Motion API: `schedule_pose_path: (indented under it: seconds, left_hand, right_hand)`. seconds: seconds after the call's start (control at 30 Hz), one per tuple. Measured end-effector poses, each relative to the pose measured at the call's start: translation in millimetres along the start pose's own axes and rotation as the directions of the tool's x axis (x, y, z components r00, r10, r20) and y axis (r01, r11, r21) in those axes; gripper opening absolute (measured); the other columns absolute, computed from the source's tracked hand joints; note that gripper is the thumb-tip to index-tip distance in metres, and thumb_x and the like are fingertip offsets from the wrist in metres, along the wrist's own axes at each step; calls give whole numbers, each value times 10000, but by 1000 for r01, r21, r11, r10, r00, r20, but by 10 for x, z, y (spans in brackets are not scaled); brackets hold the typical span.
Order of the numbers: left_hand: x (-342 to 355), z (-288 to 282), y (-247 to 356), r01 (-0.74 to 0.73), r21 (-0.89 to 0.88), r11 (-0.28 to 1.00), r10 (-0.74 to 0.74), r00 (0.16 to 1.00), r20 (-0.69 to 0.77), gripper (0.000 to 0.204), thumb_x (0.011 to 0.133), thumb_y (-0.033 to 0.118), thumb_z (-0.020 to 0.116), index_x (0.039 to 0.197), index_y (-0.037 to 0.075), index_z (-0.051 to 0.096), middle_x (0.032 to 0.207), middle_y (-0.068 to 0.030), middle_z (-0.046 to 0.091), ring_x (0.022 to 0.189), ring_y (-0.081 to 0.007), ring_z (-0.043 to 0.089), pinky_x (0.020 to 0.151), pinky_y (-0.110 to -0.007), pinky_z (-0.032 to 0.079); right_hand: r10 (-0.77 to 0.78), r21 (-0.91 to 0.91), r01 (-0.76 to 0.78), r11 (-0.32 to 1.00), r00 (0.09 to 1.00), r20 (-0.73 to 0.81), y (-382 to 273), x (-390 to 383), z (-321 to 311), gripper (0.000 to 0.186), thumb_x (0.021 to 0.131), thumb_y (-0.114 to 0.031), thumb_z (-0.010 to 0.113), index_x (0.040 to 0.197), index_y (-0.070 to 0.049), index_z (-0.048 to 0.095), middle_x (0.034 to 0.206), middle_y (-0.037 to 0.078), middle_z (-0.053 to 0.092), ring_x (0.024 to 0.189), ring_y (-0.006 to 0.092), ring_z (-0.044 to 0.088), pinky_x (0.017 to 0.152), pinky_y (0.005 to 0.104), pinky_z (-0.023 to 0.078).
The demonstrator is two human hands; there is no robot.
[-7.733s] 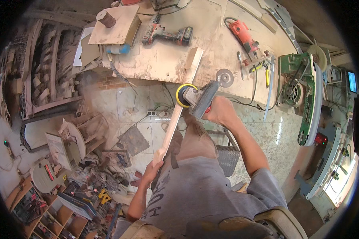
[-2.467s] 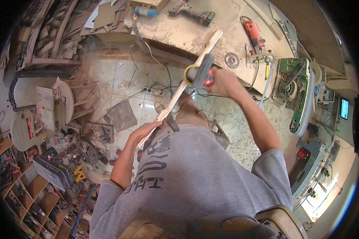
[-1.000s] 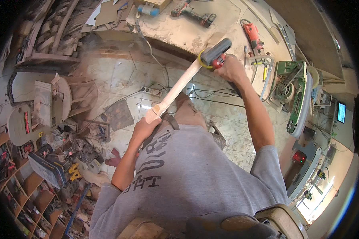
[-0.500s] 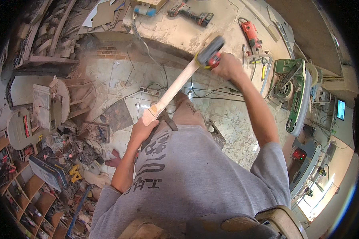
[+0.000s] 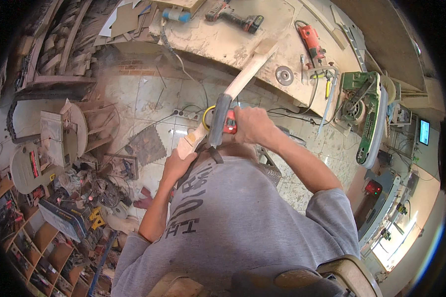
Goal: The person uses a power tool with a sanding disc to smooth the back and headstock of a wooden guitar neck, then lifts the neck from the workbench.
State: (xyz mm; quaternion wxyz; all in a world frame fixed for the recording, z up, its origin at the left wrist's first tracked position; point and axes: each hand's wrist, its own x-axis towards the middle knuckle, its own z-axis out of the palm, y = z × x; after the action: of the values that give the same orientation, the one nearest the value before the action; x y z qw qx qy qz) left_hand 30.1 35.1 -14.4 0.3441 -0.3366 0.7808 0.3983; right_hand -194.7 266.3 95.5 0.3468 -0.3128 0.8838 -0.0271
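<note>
A long pale wooden bar point(image 5: 247, 76) slants from my body up to the bench, its far end lying over the bench edge. My left hand point(image 5: 177, 168) is closed around its near end, thumb on top. In my right hand point(image 5: 254, 126) is a hand sander point(image 5: 220, 119) with a long grey pad, a red grip and a yellow ring. The sander lies across the near half of the bar, close to my left hand. Its pad covers part of the wood, and my fingers hide most of the red grip.
On the dusty workbench point(image 5: 198, 39) lie a cordless drill point(image 5: 240, 21), a round metal disc point(image 5: 284, 75) and a red corded power tool point(image 5: 311, 42). A green belt sander point(image 5: 364, 114) stands at the right. Cables point(image 5: 282, 113) cross the tiled floor. Cluttered shelves point(image 5: 39, 232) fill the lower left.
My right hand has drawn the sander down along the bar, from near the bench toward my left hand. The disc on the bench has come into view. My left hand keeps its place.
</note>
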Motion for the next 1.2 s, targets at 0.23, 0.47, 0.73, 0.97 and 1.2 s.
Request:
schedule_pose_path:
  seconds: [0.23,0.47,0.73,0.97,1.2]
  left_hand:
    - [29,-51,24,-16,-37,999,18,999,49,892,834,610,732,1291,-146,607,1215,-369,693,1177,-461,686,996,-461,524]
    - [34,-18,32,-17,-148,989,40,987,155,732,881,582,695,1226,-63,691,1101,-271,747,1024,-362,730,890,-417,532]
    - [97,23,5,-41,-212,976,91,968,234,669,901,574,680,1141,-50,716,973,-190,749,901,-287,708,831,-391,520]
    - [98,49,6,20,-302,953,68,959,277,648,911,555,692,1163,-41,718,1026,-163,748,925,-260,696,847,-370,513]
    - [91,43,9,-10,-259,966,62,980,191,677,889,537,736,1207,-60,703,1061,-203,751,969,-296,713,872,-383,523]
  right_hand:
    - [249,153,-227,962,958,-139,857,405,-473,499,734,-383,797,977,47,728,939,299,754,929,439,759,831,502,608]
    - [367,127,-346,930,896,-249,1247,509,-646,537,735,-402,791,972,76,733,924,318,748,915,453,757,834,503,611]
    - [60,30,-58,998,996,-73,245,27,55,546,689,-344,836,1058,22,670,935,279,748,916,442,752,854,522,608]
    - [196,72,-187,980,969,-151,833,217,-358,503,694,-364,820,966,49,723,929,298,753,917,431,764,836,499,618]
    - [320,90,-307,947,899,-298,1386,519,-523,494,697,-401,801,890,50,751,925,301,754,908,443,761,831,513,608]
